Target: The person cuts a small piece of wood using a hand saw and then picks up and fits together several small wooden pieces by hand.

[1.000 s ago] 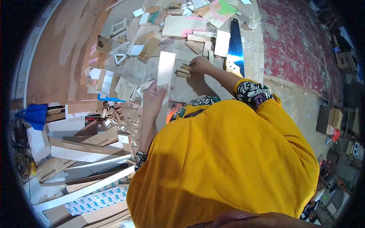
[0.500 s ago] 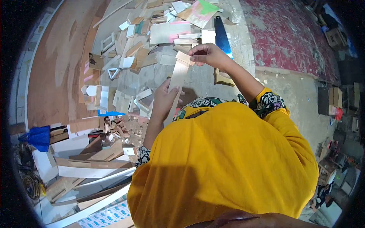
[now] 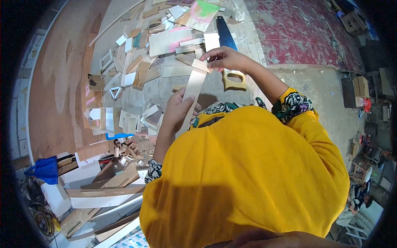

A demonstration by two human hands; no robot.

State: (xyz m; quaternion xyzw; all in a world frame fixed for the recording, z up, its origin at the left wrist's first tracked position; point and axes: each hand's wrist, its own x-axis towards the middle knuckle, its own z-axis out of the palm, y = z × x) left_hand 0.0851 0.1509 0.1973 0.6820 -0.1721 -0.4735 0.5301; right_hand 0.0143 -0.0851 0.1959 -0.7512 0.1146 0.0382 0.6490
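My left hand [image 3: 177,108] is wrapped round a long pale wooden strip [image 3: 194,87], which slants upward away from my body. Its lower end is hidden behind my yellow top. Across the strip's far end lies a small pale wood piece [image 3: 200,65]. My right hand [image 3: 228,60] pinches that piece at its right edge, thumb and fingers closed on it. Just beyond and below the right wrist is a handsaw, its dark blade [image 3: 225,34] pointing away and its yellowish handle [image 3: 234,81] nearer to me.
Wood offcuts, a pink-stained board [image 3: 169,41] and a small white triangular frame [image 3: 115,92] cover the work surface. A large brown plywood sheet [image 3: 58,82] runs along the left. Long scrap boards [image 3: 103,192] and a blue bag [image 3: 43,170] lie lower left. Boxes [image 3: 355,89] stand far right.
The whole view has shifted, so the offcuts and saw appear further left and the saw handle shows more fully. Both hands keep their hold on the wood with little change.
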